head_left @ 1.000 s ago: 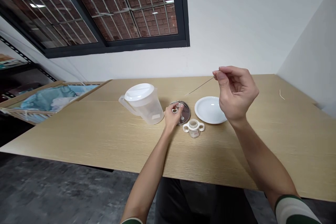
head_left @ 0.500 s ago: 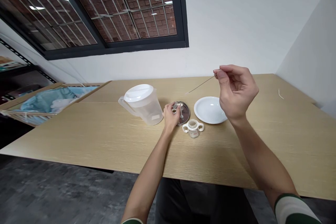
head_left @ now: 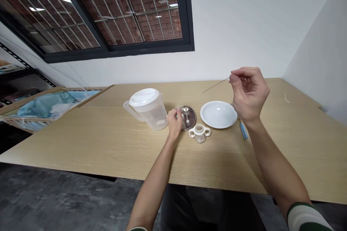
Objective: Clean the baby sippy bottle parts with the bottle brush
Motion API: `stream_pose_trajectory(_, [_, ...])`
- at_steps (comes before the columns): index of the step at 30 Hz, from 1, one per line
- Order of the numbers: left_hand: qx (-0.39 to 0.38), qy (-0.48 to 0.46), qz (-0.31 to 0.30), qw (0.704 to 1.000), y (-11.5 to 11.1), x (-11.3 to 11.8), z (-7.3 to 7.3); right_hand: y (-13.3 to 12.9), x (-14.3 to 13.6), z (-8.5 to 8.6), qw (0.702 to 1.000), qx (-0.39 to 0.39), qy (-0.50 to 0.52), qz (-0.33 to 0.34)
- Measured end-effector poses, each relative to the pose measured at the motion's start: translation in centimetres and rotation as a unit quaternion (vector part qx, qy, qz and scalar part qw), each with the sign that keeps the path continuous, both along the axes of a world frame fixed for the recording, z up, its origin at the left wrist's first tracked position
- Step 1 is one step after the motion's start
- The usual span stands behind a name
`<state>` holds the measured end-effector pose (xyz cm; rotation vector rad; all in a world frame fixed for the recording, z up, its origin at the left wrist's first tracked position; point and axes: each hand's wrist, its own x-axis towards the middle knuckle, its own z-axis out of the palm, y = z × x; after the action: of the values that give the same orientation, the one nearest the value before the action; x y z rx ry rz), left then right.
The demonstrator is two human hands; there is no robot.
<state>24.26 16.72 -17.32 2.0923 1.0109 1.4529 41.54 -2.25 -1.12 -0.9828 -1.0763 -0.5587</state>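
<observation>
From my camera I see a thin rod (head_left: 215, 85) held in the air above the far part of the surface (head_left: 135, 158), its free end slanting down to the left. The fingers of my right hand (head_left: 251, 94) are pinched shut on its other end. Below the rod, a white dish (head_left: 218, 114) sits on the surface, with a blue-handled tool (head_left: 243, 131) lying just beside it, near my right wrist.

To the dish's left I have a round metal tray (head_left: 192, 120) carrying a small white double-ended piece (head_left: 187, 115). The fingers of my left hand (head_left: 175, 124) are curled closed around a small pale piece (head_left: 179, 116) at the tray's left side; they hide most of it. A two-handled cup (head_left: 200, 136) stands upright in front of the tray.

Further left, my view shows a lidded pitcher (head_left: 149, 110), then a basket of cloth (head_left: 29, 120). A pale strip (head_left: 286, 98) lies well apart at far right.
</observation>
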Motion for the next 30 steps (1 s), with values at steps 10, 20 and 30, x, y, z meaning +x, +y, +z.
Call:
stream_pose_trajectory(10, [0.055,0.03,-0.095,0.993,-1.8,0.0,0.9,0.1,9.1,-10.5,0.946,-0.227,0.225,-0.047])
stream_pose_trajectory(20, [0.075,0.145,-0.3,0.94,-2.5,-0.8,2.0,-1.8,10.3,-16.5,0.9,-0.295,0.315,-0.066])
stream_pose_trajectory(30, [0.035,0.247,-0.344,0.905,-3.1,-1.0,2.5,-3.4,10.5,-15.8,0.878,-0.411,0.203,-0.135])
